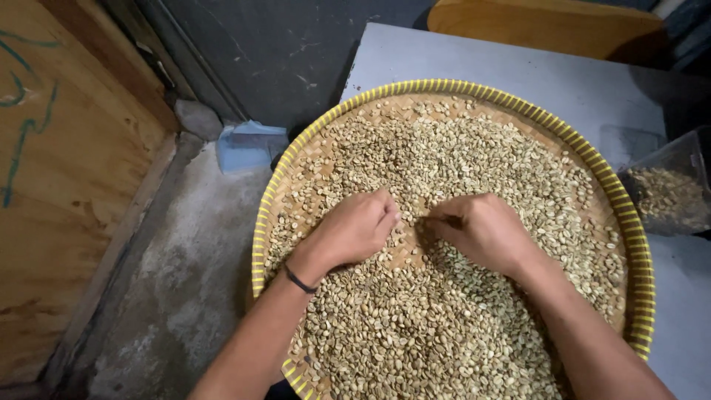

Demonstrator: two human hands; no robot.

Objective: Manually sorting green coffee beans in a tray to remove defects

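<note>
My left hand [358, 226] rests knuckles-up on the pale green beans [444, 296] that cover the round woven tray [637, 244], its fingers curled under toward the middle so that I cannot tell whether that grip has closed on any beans. A thin dark band [299, 281] circles that wrist. My right hand [481, 231] lies just beside it to the right, fingers bent and fingertips drawn together at a small bare patch of weave between the two hands; the grip looks pinched, but what it grasps, if anything, is too small to tell. The beans lie thickest in the near part of the tray and thin out toward the far left rim, where the basketwork shows through. The tray has a yellow banded rim and sits on a grey tabletop [518, 67], its left edge hanging out past the tabletop over the concrete floor [185, 274]. At the right edge, a clear container [670, 189] holds more beans. On the floor to the far left lies a light blue object [248, 144], and a plywood panel [67, 185] stands along the left side.
</note>
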